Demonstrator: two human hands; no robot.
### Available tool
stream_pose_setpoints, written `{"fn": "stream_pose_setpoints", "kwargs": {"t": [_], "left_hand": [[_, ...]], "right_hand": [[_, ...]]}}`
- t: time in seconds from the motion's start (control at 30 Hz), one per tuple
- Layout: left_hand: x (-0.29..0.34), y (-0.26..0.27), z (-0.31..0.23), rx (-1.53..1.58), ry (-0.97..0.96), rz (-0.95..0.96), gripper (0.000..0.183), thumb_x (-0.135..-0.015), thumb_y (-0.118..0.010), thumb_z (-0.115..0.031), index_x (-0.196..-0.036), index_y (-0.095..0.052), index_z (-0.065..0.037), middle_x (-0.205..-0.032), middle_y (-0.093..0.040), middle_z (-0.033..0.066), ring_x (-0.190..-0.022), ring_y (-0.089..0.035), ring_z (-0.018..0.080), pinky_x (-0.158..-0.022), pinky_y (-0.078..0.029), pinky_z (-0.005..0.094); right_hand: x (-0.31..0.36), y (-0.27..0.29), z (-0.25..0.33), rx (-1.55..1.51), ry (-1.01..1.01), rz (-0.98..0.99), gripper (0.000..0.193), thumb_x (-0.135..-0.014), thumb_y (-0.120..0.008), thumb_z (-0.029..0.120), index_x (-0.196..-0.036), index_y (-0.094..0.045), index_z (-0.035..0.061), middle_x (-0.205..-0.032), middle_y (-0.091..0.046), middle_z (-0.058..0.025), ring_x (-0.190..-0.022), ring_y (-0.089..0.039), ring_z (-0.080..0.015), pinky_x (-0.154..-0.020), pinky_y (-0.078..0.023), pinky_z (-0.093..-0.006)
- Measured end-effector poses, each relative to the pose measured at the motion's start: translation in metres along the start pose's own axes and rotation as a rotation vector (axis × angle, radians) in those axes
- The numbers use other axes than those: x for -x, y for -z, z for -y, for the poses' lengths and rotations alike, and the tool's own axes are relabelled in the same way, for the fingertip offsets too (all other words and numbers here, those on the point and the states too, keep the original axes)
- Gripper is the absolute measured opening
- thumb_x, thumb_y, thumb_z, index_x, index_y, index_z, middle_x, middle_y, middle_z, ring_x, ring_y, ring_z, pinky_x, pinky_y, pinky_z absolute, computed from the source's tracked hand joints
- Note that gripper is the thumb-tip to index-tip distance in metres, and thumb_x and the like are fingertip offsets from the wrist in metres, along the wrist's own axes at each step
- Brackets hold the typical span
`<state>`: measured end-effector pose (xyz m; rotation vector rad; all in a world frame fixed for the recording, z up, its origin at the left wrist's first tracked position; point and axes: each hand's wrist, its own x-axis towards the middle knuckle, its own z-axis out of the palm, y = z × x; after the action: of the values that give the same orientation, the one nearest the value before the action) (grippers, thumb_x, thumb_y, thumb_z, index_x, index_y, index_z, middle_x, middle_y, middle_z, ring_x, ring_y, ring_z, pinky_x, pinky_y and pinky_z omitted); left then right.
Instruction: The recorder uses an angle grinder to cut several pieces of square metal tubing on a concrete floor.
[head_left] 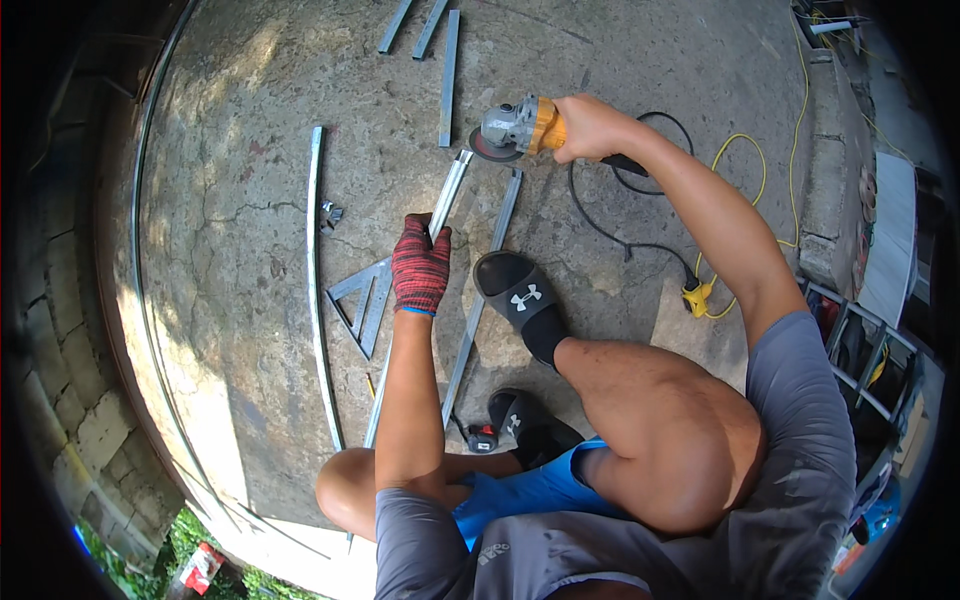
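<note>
In a red and black knit glove, my left hand is closed around a shiny metal channel that slants up and away over the concrete. My bare right hand grips a yellow and grey angle grinder by its body. The grinder's cutting disc sits right beside the channel's far end; whether they touch I cannot tell. A metal speed square lies on the ground just left of my gloved hand. Another metal channel lies to the right of the held one, near my foot.
A long metal strip lies at left beside small metal scraps. Several metal lengths lie at the far side. The black power cord runs to a yellow extension socket. A tape measure rests by my rear sandal.
</note>
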<state>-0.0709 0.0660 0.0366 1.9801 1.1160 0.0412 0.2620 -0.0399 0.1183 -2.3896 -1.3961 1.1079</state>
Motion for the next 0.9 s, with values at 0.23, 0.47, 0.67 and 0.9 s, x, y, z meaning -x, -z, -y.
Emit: {"fn": "stream_pose_setpoints", "kwargs": {"t": [0.23,0.47,0.67,0.9], "left_hand": [[-0.004,-0.004,0.012,0.019,0.011,0.025,0.03,-0.095,-0.073,-0.024,-0.116,-0.06,-0.008,-0.081,-0.069,0.0204,-0.076,-0.07,0.0393,-0.071,-0.054,0.0483],[-0.004,-0.008,0.015,0.075,-0.026,-0.01,0.029,-0.094,-0.074,-0.023,-0.114,-0.061,-0.008,-0.081,-0.068,0.02,-0.073,-0.068,0.0377,-0.069,-0.054,0.0472],[0.0,-0.006,0.006,0.023,-0.014,0.014,0.029,-0.093,-0.075,-0.022,-0.113,-0.06,-0.007,-0.08,-0.068,0.0194,-0.072,-0.067,0.0371,-0.069,-0.053,0.0467],[0.002,-0.008,0.004,0.032,-0.027,-0.017,0.028,-0.093,-0.075,-0.019,-0.113,-0.061,-0.006,-0.082,-0.068,0.0189,-0.072,-0.067,0.0363,-0.07,-0.053,0.0457]], "right_hand": [[0.002,-0.008,0.007,-0.006,0.019,0.024,0.054,-0.061,-0.087,0.022,-0.104,-0.068,-0.0045,-0.088,-0.074,-0.0244,-0.084,-0.074,-0.0396,-0.075,-0.058,-0.0449],[0.001,-0.008,0.001,0.024,-0.02,0.021,0.053,-0.062,-0.087,0.022,-0.102,-0.068,-0.0055,-0.088,-0.073,-0.0258,-0.083,-0.074,-0.0395,-0.075,-0.058,-0.0449],[-0.004,-0.005,-0.019,-0.072,-0.002,-0.026,0.053,-0.062,-0.086,0.024,-0.101,-0.068,-0.0061,-0.087,-0.074,-0.0247,-0.082,-0.074,-0.0373,-0.073,-0.058,-0.0437],[-0.015,-0.01,-0.008,-0.079,-0.013,0.094,0.049,-0.063,-0.085,0.022,-0.099,-0.068,-0.0058,-0.086,-0.073,-0.0214,-0.078,-0.072,-0.0328,-0.071,-0.056,-0.0421]]}}
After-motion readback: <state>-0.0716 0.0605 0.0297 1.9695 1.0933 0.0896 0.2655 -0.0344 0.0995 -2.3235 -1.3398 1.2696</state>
